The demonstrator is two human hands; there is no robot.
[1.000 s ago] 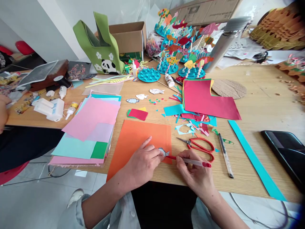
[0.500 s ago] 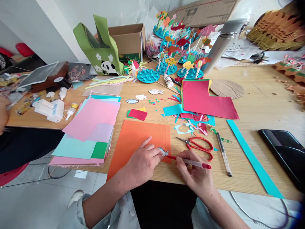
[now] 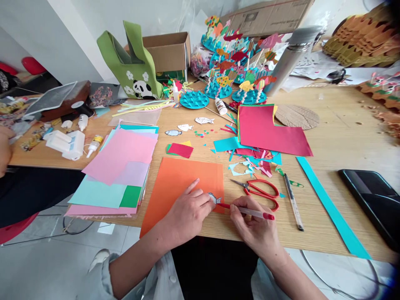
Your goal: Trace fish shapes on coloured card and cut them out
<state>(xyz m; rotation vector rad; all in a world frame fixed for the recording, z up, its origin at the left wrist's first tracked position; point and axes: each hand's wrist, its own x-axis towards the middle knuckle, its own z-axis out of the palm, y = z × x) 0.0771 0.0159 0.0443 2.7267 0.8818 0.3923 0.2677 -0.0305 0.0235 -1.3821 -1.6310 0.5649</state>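
Observation:
A small paper fish cut-out [image 3: 214, 198] with grey scales lies near the right edge of an orange paper sheet [image 3: 187, 173]. My left hand [image 3: 190, 212] rests on the sheet, its fingertips pressing the fish flat and one finger stretched away; it grips nothing. Between the closed fingers of my right hand [image 3: 254, 225] is a red pen [image 3: 254, 213], its tip at the fish's tail end. Red-handled scissors [image 3: 262, 189] lie just beyond that hand, and a black pen [image 3: 293, 202] is to their right.
Stacked coloured paper [image 3: 121, 154] lies at left. Three fish cut-outs, including a grey one [image 3: 173, 133], sit beyond the sheet. Behind the scissors are paper scraps [image 3: 250, 160] and red card [image 3: 262, 129]. A blue strip [image 3: 331, 204] and phone [image 3: 371, 204] lie right; a steel flask [image 3: 290, 62] stands behind.
The red pen and my right hand have shifted very slightly left. My left hand, the fish and the orange sheet stay in place.

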